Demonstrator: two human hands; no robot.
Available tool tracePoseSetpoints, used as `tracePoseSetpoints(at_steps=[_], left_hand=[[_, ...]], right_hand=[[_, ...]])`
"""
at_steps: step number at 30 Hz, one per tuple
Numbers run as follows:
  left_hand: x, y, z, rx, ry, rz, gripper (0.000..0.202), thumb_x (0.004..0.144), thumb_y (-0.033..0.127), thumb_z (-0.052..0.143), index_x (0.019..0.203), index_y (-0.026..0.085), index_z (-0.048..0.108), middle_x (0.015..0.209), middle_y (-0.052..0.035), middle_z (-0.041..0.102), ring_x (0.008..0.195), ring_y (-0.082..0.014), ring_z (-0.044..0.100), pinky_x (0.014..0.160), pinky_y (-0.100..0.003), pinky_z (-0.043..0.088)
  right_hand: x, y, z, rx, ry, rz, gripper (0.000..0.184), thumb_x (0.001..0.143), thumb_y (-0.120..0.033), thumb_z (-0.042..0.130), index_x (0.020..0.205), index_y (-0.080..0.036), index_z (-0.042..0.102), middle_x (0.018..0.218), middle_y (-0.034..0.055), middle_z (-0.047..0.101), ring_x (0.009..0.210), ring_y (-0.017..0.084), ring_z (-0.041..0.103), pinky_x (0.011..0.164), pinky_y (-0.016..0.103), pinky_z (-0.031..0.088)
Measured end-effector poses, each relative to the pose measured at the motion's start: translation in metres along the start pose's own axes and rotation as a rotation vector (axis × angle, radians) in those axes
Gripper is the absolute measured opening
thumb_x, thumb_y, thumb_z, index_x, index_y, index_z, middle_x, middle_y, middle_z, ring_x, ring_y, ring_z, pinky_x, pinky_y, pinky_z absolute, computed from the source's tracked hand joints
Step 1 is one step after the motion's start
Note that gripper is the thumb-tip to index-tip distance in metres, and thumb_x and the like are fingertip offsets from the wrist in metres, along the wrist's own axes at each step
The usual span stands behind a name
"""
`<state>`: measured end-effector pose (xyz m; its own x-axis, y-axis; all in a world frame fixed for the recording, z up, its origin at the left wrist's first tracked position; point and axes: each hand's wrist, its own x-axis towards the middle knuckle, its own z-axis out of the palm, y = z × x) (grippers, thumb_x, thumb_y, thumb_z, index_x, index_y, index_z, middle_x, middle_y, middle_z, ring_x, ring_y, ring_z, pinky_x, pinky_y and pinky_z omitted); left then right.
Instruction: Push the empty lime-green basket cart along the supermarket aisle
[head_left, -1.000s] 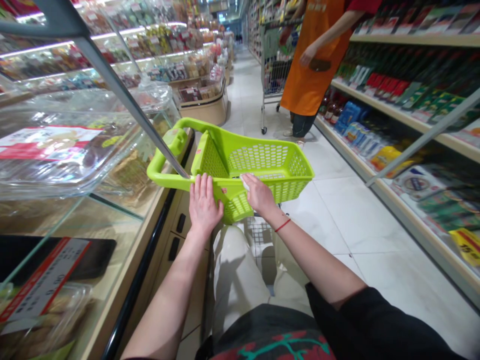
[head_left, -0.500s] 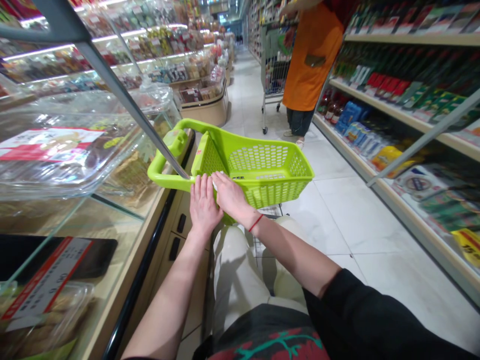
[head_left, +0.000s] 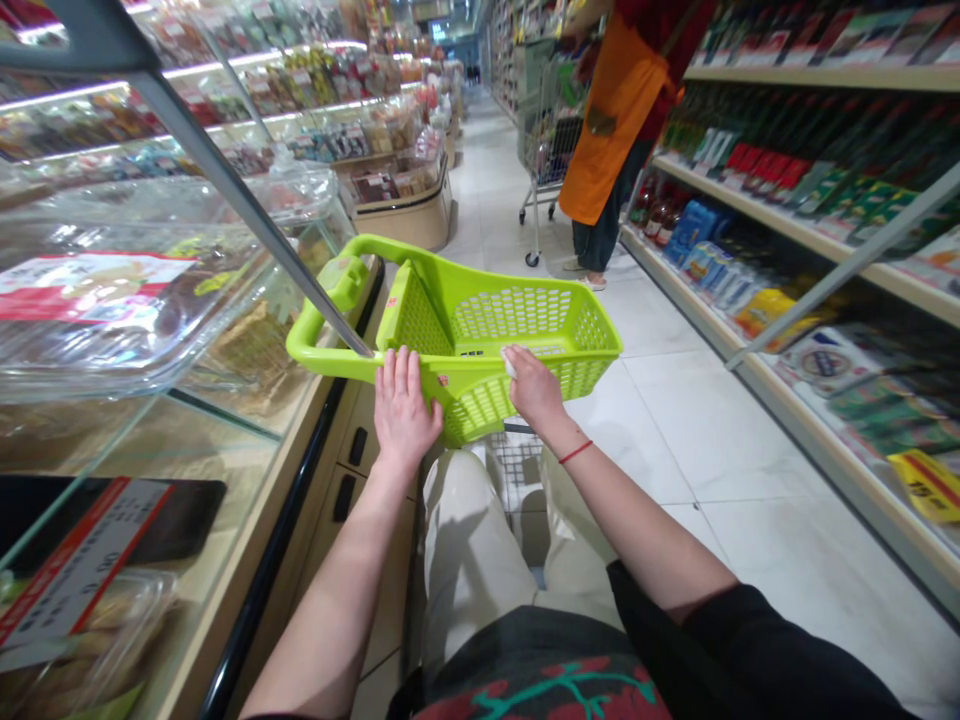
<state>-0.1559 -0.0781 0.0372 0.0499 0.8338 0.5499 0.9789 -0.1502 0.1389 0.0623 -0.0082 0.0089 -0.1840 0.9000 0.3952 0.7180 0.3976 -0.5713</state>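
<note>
Lime-green basket (head_left: 487, 385), left grip (head_left: 403, 415) open flat, right grip (head_left: 532, 388) closed on rim (head_left: 551, 352), "19" tag (head_left: 928, 485)

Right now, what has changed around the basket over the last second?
The right hand has moved back along the rim of the green basket, away from the left hand, after closing in on it half a second ago. The left hand has stayed on the rim, and the basket has stayed in front of the person.
</note>
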Motion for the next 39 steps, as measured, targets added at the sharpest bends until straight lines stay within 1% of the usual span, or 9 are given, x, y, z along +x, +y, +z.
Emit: tracePoseSetpoints(at_steps=[3, 7, 11, 14, 17, 21, 25, 32, 39], left_hand=[[0.0, 0.0, 0.0, 0.001, 0.002, -0.003, 0.085, 0.082, 0.023, 0.06, 0.159, 0.007, 0.028, 0.167, -0.0206, 0.03, 0.16, -0.035, 0.014, 0.13, -0.056, 0.016], [0.0, -0.001, 0.002, 0.012, 0.003, 0.007, 0.084, 0.082, 0.023, 0.059, 0.158, 0.005, 0.029, 0.166, -0.0218, 0.03, 0.159, -0.0352, 0.015, 0.13, -0.055, 0.016], [0.0, -0.003, 0.003, 0.011, 0.023, 0.013, 0.08, 0.084, 0.023, 0.058, 0.157, 0.007, 0.031, 0.166, -0.0215, 0.032, 0.159, -0.0344, 0.017, 0.129, -0.055, 0.017], [0.0, -0.003, 0.002, 0.026, 0.022, 0.021, 0.08, 0.083, 0.022, 0.058, 0.157, 0.006, 0.032, 0.165, -0.0218, 0.033, 0.159, -0.035, 0.018, 0.129, -0.055, 0.018], [0.0, -0.002, 0.0, 0.039, 0.01, 0.026, 0.082, 0.082, 0.022, 0.06, 0.157, 0.005, 0.031, 0.165, -0.0222, 0.034, 0.159, -0.0358, 0.018, 0.129, -0.055, 0.019], [0.0, -0.003, 0.0, 0.037, 0.003, 0.025, 0.083, 0.082, 0.023, 0.06, 0.158, 0.005, 0.03, 0.165, -0.0217, 0.033, 0.159, -0.0361, 0.018, 0.129, -0.055, 0.019], [0.0, -0.002, 0.0, 0.05, -0.011, 0.016, 0.085, 0.083, 0.024, 0.06, 0.159, 0.005, 0.028, 0.166, -0.0212, 0.03, 0.159, -0.0364, 0.016, 0.13, -0.055, 0.016], [-0.001, 0.001, 0.001, 0.056, -0.012, 0.013, 0.092, 0.082, 0.026, 0.061, 0.162, 0.008, 0.019, 0.169, -0.0197, 0.023, 0.16, -0.0362, 0.011, 0.13, -0.056, 0.013], [0.0, 0.0, 0.002, 0.059, 0.002, 0.021, 0.089, 0.082, 0.024, 0.062, 0.16, 0.006, 0.023, 0.168, -0.0221, 0.027, 0.159, -0.037, 0.014, 0.13, -0.056, 0.018]], right_hand=[[0.002, -0.022, 0.01, 0.004, -0.01, -0.006, 0.063, 0.082, 0.004, 0.044, 0.143, -0.005, 0.057, 0.15, 0.0187, 0.057, 0.146, 0.025, 0.048, 0.125, 0.043, 0.037], [0.012, -0.072, 0.025, 0.046, -0.064, -0.105, 0.065, 0.083, 0.005, 0.041, 0.147, -0.006, 0.053, 0.152, 0.0176, 0.055, 0.148, 0.022, 0.045, 0.126, 0.038, 0.034], [0.02, -0.105, 0.028, 0.064, -0.148, -0.195, 0.065, 0.083, 0.006, 0.044, 0.147, -0.002, 0.051, 0.156, 0.0198, 0.05, 0.15, 0.022, 0.041, 0.127, 0.034, 0.032], [0.018, -0.099, 0.022, 0.068, -0.151, -0.223, 0.065, 0.085, 0.006, 0.044, 0.148, -0.007, 0.051, 0.157, 0.0163, 0.05, 0.149, 0.02, 0.043, 0.125, 0.034, 0.035], [0.011, -0.067, 0.014, 0.059, -0.112, -0.199, 0.067, 0.085, 0.006, 0.043, 0.148, -0.014, 0.054, 0.154, 0.0113, 0.055, 0.147, 0.019, 0.046, 0.123, 0.035, 0.039], [0.004, -0.015, 0.004, 0.024, -0.048, -0.104, 0.064, 0.083, 0.005, 0.046, 0.142, -0.013, 0.06, 0.149, 0.0123, 0.059, 0.143, 0.023, 0.051, 0.121, 0.04, 0.043], [0.002, 0.008, -0.003, -0.027, 0.009, -0.041, 0.054, 0.088, 0.001, 0.045, 0.137, -0.011, 0.064, 0.145, 0.0135, 0.063, 0.14, 0.024, 0.055, 0.12, 0.042, 0.045], [0.003, -0.012, -0.003, -0.087, -0.046, 0.01, 0.06, 0.082, 0.004, 0.046, 0.141, -0.004, 0.059, 0.149, 0.0184, 0.059, 0.142, 0.027, 0.052, 0.123, 0.042, 0.04], [0.018, -0.075, 0.025, 0.027, -0.099, -0.167, 0.062, 0.085, 0.004, 0.044, 0.146, -0.007, 0.054, 0.152, 0.0167, 0.056, 0.147, 0.022, 0.046, 0.124, 0.036, 0.037]])
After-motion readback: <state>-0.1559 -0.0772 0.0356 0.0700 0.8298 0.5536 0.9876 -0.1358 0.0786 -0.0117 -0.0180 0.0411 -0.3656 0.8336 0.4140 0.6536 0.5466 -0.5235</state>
